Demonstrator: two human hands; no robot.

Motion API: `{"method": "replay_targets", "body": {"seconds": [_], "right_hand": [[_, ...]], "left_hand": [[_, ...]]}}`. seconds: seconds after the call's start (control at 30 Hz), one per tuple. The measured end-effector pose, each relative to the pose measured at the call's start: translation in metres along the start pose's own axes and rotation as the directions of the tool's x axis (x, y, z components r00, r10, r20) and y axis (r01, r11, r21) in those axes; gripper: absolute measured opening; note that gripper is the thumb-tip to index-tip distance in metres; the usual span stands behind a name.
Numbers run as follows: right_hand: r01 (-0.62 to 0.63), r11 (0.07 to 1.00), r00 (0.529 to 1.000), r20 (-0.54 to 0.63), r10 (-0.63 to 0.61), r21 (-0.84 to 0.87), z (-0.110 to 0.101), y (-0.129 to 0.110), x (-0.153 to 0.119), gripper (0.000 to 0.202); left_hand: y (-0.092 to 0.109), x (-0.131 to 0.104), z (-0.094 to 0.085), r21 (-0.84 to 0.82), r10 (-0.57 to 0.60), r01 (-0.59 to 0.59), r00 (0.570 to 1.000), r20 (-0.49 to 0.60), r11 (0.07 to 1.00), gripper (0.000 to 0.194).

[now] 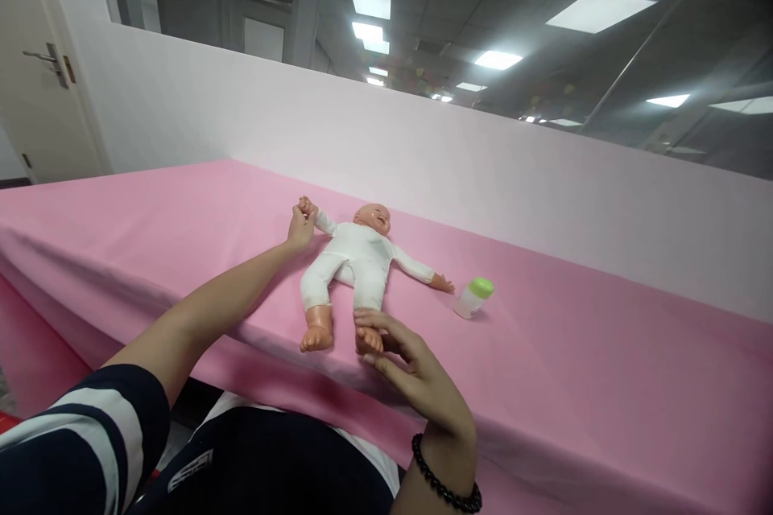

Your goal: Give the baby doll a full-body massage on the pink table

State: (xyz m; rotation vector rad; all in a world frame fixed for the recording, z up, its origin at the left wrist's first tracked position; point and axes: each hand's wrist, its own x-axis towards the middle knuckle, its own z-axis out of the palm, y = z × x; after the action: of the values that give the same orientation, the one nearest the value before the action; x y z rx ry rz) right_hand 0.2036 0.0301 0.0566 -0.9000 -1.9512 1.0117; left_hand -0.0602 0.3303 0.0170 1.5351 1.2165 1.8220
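Note:
A baby doll (361, 253) with a white cloth body lies on its back on the pink-covered table (573, 386). Its head points toward the wall and its feet toward me. My left hand (302, 225) is closed around the doll's hand on the left side. With fingers and thumb curled around it, my right hand (416, 366) grips the doll's foot on the right side. The doll's other arm stretches out to the right, its hand close to a small bottle (471, 302) with a green cap, which stands apart from both my hands.
A white wall (483, 169) rises along the table's far edge, with a dark window (459, 24) above it reflecting ceiling lights. At the far left is a door (42, 72) with a metal handle. The table's near edge runs just in front of my body.

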Motion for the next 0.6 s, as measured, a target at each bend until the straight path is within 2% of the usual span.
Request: {"method": "replay_targets", "body": {"seconds": [0.1, 0.23, 0.43, 0.47, 0.5, 0.6], "right_hand": [[0.028, 0.994, 0.991, -0.134, -0.014, 0.105, 0.008, 0.006, 0.011, 0.040], [0.065, 0.991, 0.959, -0.283, -0.030, 0.114, 0.021, 0.010, 0.032, 0.045], [0.112, 0.994, 0.956, -0.273, -0.110, -0.010, 0.038, 0.016, 0.056, 0.040], [0.116, 0.993, 0.954, -0.278, -0.115, -0.012, 0.040, 0.016, 0.058, 0.040], [0.119, 0.993, 0.951, -0.286, -0.118, -0.012, 0.041, 0.016, 0.058, 0.040], [0.122, 0.993, 0.952, -0.285, -0.116, 0.004, 0.039, 0.012, 0.052, 0.039]], "left_hand": [[0.016, -0.011, 0.003, 0.071, 0.187, -0.198, 0.973, 0.138, 0.978, 0.029], [0.034, -0.021, 0.003, 0.085, 0.365, -0.427, 0.847, 0.387, 0.900, 0.034], [0.039, -0.020, 0.002, 0.094, 0.477, -0.629, 0.671, 0.567, 0.772, 0.029], [0.039, -0.020, 0.002, 0.097, 0.482, -0.635, 0.668, 0.567, 0.767, 0.029], [0.038, -0.020, 0.002, 0.099, 0.478, -0.621, 0.686, 0.549, 0.777, 0.029], [0.034, -0.021, 0.003, 0.107, 0.429, -0.517, 0.793, 0.433, 0.849, 0.031]]}}
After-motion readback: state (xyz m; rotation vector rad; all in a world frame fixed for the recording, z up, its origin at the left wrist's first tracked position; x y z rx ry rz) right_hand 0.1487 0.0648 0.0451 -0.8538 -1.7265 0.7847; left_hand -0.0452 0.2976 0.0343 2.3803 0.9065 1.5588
